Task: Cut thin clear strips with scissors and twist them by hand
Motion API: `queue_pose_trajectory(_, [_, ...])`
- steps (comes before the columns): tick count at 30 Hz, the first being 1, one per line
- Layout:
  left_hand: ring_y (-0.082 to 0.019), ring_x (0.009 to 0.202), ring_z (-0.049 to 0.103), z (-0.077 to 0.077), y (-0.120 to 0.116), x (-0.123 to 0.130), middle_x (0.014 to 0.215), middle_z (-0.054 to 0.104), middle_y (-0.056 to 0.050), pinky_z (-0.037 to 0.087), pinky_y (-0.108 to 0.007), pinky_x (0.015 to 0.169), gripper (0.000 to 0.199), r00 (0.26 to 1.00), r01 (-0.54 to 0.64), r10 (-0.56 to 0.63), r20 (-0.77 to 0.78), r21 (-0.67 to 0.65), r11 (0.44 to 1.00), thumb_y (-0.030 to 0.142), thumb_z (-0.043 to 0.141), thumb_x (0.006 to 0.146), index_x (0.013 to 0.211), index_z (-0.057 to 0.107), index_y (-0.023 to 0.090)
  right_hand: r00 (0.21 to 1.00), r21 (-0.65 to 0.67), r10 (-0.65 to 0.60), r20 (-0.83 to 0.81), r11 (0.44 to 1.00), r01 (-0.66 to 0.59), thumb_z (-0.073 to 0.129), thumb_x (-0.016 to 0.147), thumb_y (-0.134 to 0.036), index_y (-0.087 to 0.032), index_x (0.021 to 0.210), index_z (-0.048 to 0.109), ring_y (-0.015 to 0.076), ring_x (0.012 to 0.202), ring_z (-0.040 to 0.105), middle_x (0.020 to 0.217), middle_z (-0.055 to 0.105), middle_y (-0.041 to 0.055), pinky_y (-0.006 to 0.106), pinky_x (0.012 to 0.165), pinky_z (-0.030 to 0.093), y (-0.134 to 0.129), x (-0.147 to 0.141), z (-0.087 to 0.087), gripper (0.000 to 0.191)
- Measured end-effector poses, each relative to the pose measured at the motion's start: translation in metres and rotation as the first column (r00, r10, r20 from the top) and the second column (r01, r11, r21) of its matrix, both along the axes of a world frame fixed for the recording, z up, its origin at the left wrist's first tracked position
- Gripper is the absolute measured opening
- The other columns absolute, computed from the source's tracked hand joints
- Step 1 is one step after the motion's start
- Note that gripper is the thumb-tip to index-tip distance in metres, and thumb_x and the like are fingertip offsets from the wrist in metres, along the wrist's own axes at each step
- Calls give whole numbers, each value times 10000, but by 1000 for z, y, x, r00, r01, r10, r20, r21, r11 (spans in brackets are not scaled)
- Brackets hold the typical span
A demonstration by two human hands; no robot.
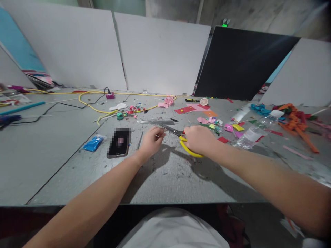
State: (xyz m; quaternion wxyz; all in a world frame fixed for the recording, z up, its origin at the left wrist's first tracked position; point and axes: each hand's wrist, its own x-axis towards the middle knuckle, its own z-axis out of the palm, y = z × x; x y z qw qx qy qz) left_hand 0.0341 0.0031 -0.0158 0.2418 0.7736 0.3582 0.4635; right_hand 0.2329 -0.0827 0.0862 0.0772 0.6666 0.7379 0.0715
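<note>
Scissors (176, 132) over the middle of the table (93, 186): held them by the yellow handles, fingers of the right hand (200, 139) wrapped shut around the grip. Lost much of the loops behind that hand. Saw the blades pointing left, toward the left hand (152, 141), the tips hard to separate from its fingertips. Found the left fingers curled, thumb close to forefinger; could not tell of anything pinched there. Made out thin, clear strips (156, 121) on the table just beyond, too faint to count. Could not read the phone (118, 143) left of the left hand, with a blocky blur over its screen.

Noticed a transparent packet (93, 143) just left of the phone, with something blue inside. Saw a clear bottle (256, 132), white-capped and slanting in view, near the right forearm; could not make out its contents, nor tell standing from leaning. Spotted a pale round piece (204, 101) beside a yellow-and-black marker (192, 100), too small to tell cup from roll. Saw tangled orange strips (297, 127) past the bottle, with more scraps cut off at the right edge.
</note>
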Motion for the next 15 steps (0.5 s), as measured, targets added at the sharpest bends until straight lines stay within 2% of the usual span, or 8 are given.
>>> queue_pose_trajectory(6, [-172, 755, 608, 1, -1, 0, 837, 645, -47, 528, -259, 639, 119, 1000, 1, -1, -2, -19, 1000, 225, 608, 890, 806, 684, 188, 999, 12, -34, -15, 999, 35, 550, 970, -466, -119, 1123, 702, 316, 992, 738, 1061, 752, 218, 352, 804, 526, -10, 1, -6, 408])
queue_pose_trajectory(8, [-173, 768, 617, 2, 0, 0, 872, 663, -53, 540, -260, 649, 124, 1000, 12, -12, -3, -34, 999, 218, 601, 891, 863, 718, 188, 997, 24, -59, -45, 998, 60, 510, 985, -501, -130, 1092, 704, 310, 954, 740, 1025, 754, 210, 349, 766, 519, -13, 5, -9, 432])
queue_pose_trajectory(11, [-179, 801, 634, 3, 1, -2, 881, 665, -53, 556, -266, 673, 182, 1000, -7, 6, -23, -36, 999, 198, 597, 890, 969, 760, 194, 989, 27, -111, -100, 993, 114, 443, 999, -598, -151, 1035, 712, 306, 905, 739, 965, 756, 188, 344, 707, 496, -16, 14, -16, 523])
queue_pose_trajectory(15, [-186, 808, 648, 3, 4, -3, 866, 669, -55, 565, -287, 702, 200, 998, -61, 60, -32, -35, 998, 183, 599, 889, 995, 769, 188, 974, -17, -192, -124, 981, 191, 478, 970, -659, -153, 984, 721, 311, 915, 736, 955, 760, 177, 333, 673, 456, -16, 35, -30, 562])
